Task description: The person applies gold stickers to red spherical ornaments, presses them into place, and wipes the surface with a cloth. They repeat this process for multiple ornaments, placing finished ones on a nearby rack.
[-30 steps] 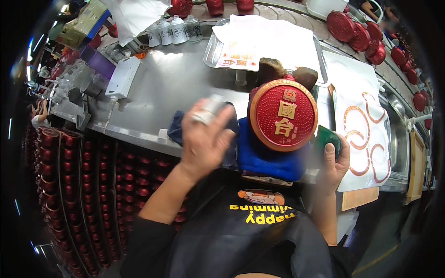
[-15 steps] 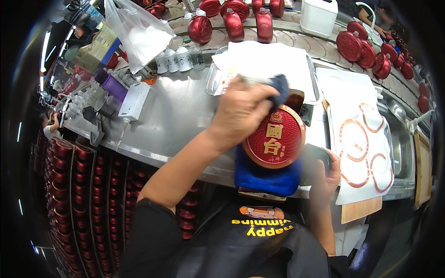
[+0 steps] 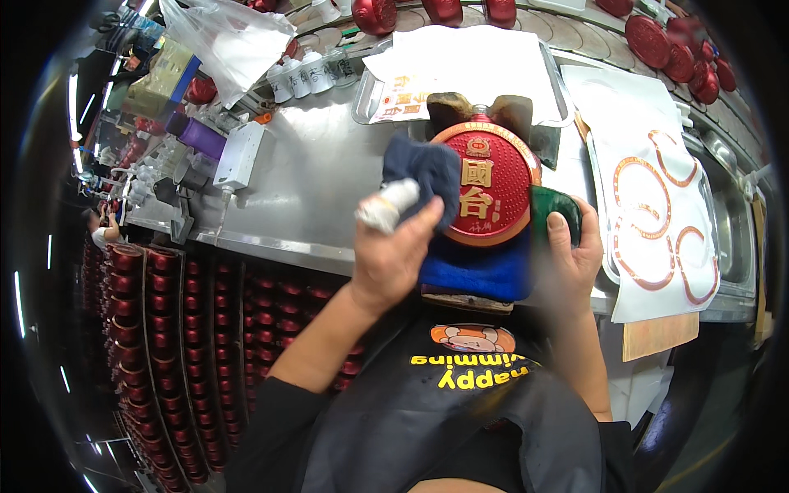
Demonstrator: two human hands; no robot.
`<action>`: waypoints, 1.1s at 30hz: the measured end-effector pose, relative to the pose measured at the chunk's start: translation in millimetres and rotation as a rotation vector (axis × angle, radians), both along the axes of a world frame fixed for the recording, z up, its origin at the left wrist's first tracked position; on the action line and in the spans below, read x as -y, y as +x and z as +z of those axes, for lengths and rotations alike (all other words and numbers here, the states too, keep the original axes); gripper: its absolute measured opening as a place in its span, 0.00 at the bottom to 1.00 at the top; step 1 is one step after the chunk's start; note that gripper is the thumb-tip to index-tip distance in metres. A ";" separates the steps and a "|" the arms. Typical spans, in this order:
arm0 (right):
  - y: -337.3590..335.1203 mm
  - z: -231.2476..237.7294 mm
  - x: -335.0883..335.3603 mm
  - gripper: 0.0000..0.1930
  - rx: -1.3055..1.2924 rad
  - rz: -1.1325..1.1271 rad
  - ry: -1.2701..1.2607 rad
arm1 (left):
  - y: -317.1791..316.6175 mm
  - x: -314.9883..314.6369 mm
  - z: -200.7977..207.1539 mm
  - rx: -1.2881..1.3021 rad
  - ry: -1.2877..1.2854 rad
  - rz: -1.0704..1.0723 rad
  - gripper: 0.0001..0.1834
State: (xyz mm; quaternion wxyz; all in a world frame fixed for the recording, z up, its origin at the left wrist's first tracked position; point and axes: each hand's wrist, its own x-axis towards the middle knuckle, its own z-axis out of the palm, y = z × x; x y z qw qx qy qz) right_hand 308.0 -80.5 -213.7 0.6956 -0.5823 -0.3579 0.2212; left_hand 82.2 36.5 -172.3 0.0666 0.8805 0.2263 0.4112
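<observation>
A round, flat red bottle (image 3: 509, 193) with raised gold characters and a gold-orange rim band lies face up on a blue cloth pad (image 3: 477, 267). Its neck points away, between two dark worn supports (image 3: 509, 111). My left hand (image 3: 386, 267) is closed on a dark blue cloth (image 3: 421, 164) and a small white wrapped roll (image 3: 390, 205); the cloth covers part of the bottle's left edge in the view. In my right hand (image 3: 582, 255), a flat green scraper (image 3: 552, 205) is pinched between thumb and fingers, at the bottle's right edge.
Orange-and-gold ring strips (image 3: 641, 201) lie on white sheets at the right, beside a sink (image 3: 735, 197). Behind the bottle stands a metal tray (image 3: 362, 103) with white paper. Small bottles (image 3: 308, 74) and a white box (image 3: 238, 156) are at the left. Red bottles (image 3: 649, 41) line the back conveyor.
My left hand has come down and left from the bottle's top with the cloth and roll. My right hand has brought the green scraper up to the bottle's right edge. The view has shifted slightly.
</observation>
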 end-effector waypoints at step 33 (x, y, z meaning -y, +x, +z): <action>-1.6 -0.3 -0.7 0.17 -0.235 0.059 0.038 | 65.3 -25.2 55.2 -0.331 0.236 -0.153 0.09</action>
